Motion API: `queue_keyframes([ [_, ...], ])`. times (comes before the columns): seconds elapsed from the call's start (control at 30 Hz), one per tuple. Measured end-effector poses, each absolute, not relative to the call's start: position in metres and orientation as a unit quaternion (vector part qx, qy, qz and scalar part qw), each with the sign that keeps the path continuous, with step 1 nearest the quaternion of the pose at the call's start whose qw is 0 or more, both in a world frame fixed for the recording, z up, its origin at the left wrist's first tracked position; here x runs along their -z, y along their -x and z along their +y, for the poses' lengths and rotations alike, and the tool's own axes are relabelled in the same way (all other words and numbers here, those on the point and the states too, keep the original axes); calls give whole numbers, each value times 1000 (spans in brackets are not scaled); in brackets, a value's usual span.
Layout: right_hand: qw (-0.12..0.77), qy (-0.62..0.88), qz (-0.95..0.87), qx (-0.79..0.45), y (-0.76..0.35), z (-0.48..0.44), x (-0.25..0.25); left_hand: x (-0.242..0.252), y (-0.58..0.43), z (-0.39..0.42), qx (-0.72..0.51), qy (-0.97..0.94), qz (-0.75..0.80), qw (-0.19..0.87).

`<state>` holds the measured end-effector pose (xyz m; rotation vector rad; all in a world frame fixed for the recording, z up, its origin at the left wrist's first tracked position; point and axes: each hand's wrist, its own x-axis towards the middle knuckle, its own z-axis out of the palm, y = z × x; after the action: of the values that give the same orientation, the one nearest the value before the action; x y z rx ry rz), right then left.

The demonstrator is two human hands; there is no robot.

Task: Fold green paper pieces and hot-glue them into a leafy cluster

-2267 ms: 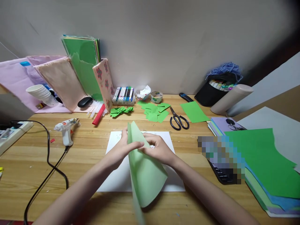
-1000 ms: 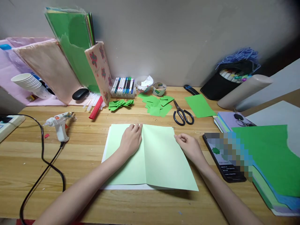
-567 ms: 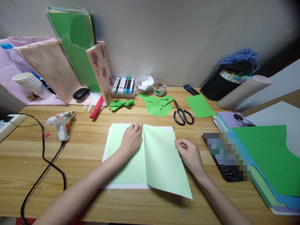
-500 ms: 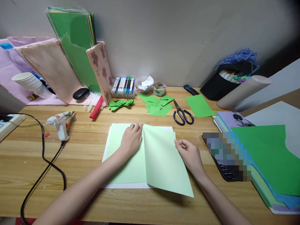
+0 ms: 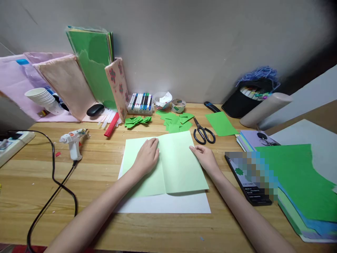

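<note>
A pale green sheet of paper [image 5: 181, 168], creased down its middle, lies over a white sheet [image 5: 181, 204] that shows along the near edge. My left hand [image 5: 146, 154] rests flat on the green sheet's left half beside the crease, fingers stretched forward. At the right edge my right hand [image 5: 205, 159] pinches the paper between thumb and fingers. The right half stands slightly raised. Beyond the sheets lie black-handled scissors [image 5: 203, 133], cut green paper pieces [image 5: 175, 122] and a small pile of folded green strips [image 5: 137, 121].
A white glue gun [image 5: 75, 142] with a black cord stands at left. On the right lie a phone [image 5: 250, 182], partly blurred out, and stacked coloured paper [image 5: 295, 175]. Markers [image 5: 140, 102], tape [image 5: 178, 105] and a black pen holder [image 5: 233, 102] line the wall.
The pale green sheet has shifted away from me over the white sheet, baring more white at the near edge. Its right half has flattened somewhat. The camera view has shifted slightly.
</note>
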<state>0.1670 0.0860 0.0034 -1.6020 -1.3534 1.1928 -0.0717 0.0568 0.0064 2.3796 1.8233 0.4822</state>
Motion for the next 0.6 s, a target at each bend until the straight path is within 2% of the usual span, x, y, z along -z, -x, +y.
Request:
queue_keyframes([
  [0.2, 350, 629, -557, -414, -162, 117, 6, 7, 77, 63, -111, -789, 602, 58],
  [0.6, 305, 661, -613, -307, -162, 95, 7, 11, 75, 62, -106, -781, 615, 37],
])
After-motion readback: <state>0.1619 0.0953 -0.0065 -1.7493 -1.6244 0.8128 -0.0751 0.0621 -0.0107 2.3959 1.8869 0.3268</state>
